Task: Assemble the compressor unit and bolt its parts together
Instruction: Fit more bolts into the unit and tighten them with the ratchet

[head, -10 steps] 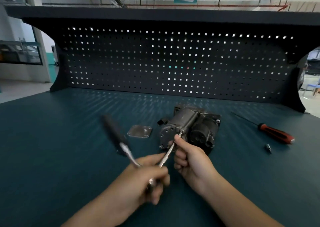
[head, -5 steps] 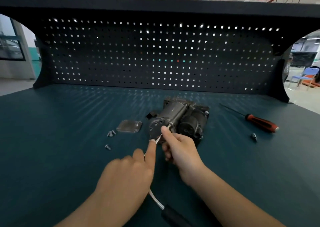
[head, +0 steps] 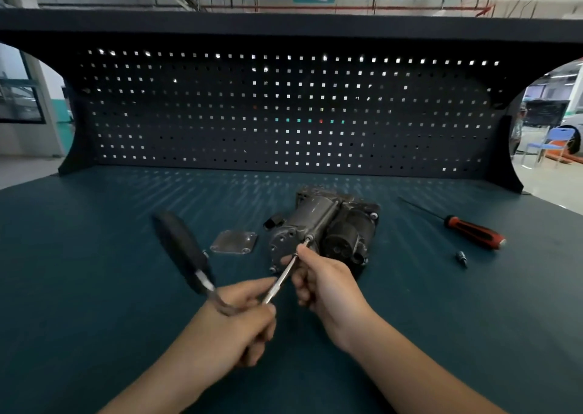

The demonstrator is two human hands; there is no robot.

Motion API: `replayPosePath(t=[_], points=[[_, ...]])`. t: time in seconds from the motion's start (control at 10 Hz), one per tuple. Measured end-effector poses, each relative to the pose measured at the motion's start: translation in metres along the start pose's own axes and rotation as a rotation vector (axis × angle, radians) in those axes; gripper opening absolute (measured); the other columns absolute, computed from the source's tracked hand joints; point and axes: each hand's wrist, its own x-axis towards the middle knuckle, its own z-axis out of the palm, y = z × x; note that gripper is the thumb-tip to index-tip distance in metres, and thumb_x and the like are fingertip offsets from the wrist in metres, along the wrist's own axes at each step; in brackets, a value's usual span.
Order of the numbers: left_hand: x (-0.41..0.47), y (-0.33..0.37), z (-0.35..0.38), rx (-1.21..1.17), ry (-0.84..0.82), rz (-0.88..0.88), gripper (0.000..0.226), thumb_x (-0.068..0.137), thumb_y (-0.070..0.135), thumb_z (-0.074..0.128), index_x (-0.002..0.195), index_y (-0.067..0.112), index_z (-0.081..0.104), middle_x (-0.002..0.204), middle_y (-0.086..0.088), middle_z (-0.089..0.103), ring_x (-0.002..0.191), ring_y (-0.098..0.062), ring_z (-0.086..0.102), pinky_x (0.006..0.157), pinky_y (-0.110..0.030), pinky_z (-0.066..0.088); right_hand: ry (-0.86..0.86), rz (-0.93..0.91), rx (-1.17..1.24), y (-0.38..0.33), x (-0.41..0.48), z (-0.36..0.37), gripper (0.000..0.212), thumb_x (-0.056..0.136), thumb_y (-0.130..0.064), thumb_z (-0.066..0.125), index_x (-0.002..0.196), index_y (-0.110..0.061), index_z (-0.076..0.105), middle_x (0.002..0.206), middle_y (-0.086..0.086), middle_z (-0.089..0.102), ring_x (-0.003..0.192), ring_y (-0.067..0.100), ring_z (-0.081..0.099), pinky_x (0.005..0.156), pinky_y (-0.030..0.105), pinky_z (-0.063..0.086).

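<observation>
Well, the compressor unit (head: 328,224) sits mid-bench (head: 94,287), just beyond both hands. The right hand (head: 325,284) pinches the thin metal shaft (head: 280,282) near its tip at the unit's front. The left hand (head: 233,328) curls round the head end of the ratchet (head: 203,282), whose blurred black handle (head: 179,246) angles up-left.

One dark grey metal compressor unit (head: 318,224). One flat square grey metal cover plate (head: 234,242) with corner holes. One ratchet wrench (head: 179,249), black-handled, with a long silver extension. One screwdriver (head: 473,232) with a red-and-black handle. One small dark bit (head: 461,258) near it. At least one small pale screw (head: 205,252), half hidden beside the black handle. Two bare hands: left hand (head: 227,334), right hand (head: 328,284). One black perforated pegboard (head: 284,114). One teal bench top (head: 94,256). One blue chair (head: 549,142) far back.
</observation>
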Motion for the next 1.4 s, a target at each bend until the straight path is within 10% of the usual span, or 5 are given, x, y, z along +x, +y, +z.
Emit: replayPosePath(t=[0.4, 0.7, 0.9, 1.1, 1.4], points=[[0.003, -0.003, 0.008, 1.313, 0.045, 0.376, 0.065, 0.097, 0.031, 0.036, 0.147, 0.024, -0.005, 0.113, 0.007, 0.052, 0.095, -0.012, 0.058, 0.071, -0.025, 0.039, -0.024, 0.008, -0.011, -0.001, 0.001, -0.003, 0.025, 0.090, -0.030, 0.057, 0.074, -0.014, 0.067, 0.047, -0.009, 0.051, 0.038, 0.003, 0.039, 0.041, 0.015, 0.033], [0.000, 0.014, -0.008, -1.082, -0.218, -0.333, 0.022, 0.055, -0.002, 0.073, 0.075, -0.005, 0.066, 0.055, -0.005, 0.052, 0.027, -0.008, 0.038, 0.027, -0.015, 0.035, -0.098, 0.079, 0.044, -0.008, 0.001, -0.006, 0.024, 0.090, -0.032, 0.054, 0.077, -0.014, 0.061, 0.047, -0.006, 0.047, 0.039, 0.006, 0.038, 0.044, 0.017, 0.033], [-0.003, -0.006, 0.003, 0.334, 0.123, 0.230, 0.052, 0.090, 0.008, 0.046, 0.113, 0.055, 0.050, 0.057, 0.006, 0.055, 0.047, -0.009, 0.048, 0.050, -0.022, 0.042, -0.039, -0.029, -0.153, -0.004, -0.001, -0.006, 0.035, 0.096, -0.032, 0.044, 0.078, -0.011, 0.065, 0.045, -0.007, 0.048, 0.036, 0.004, 0.039, 0.039, 0.014, 0.033], [-0.001, 0.005, -0.001, 1.670, 0.086, 0.580, 0.094, 0.061, 0.028, 0.080, 0.141, 0.007, 0.035, 0.080, -0.004, 0.061, 0.057, -0.016, 0.060, 0.052, -0.025, 0.042, 0.054, -0.207, -0.300, 0.001, -0.001, 0.000, 0.039, 0.089, -0.035, 0.056, 0.061, -0.009, 0.055, 0.046, -0.007, 0.049, 0.037, 0.002, 0.040, 0.041, 0.013, 0.034], [-0.003, -0.001, 0.005, -1.108, -0.217, -0.371, 0.034, 0.060, 0.011, 0.063, 0.088, -0.006, 0.073, 0.057, -0.004, 0.056, 0.032, -0.009, 0.046, 0.035, -0.024, 0.047, -0.083, 0.102, 0.279, -0.004, 0.000, 0.000, 0.023, 0.090, -0.024, 0.055, 0.072, -0.012, 0.059, 0.037, -0.009, 0.033, 0.032, 0.003, 0.025, 0.036, 0.014, 0.026]])
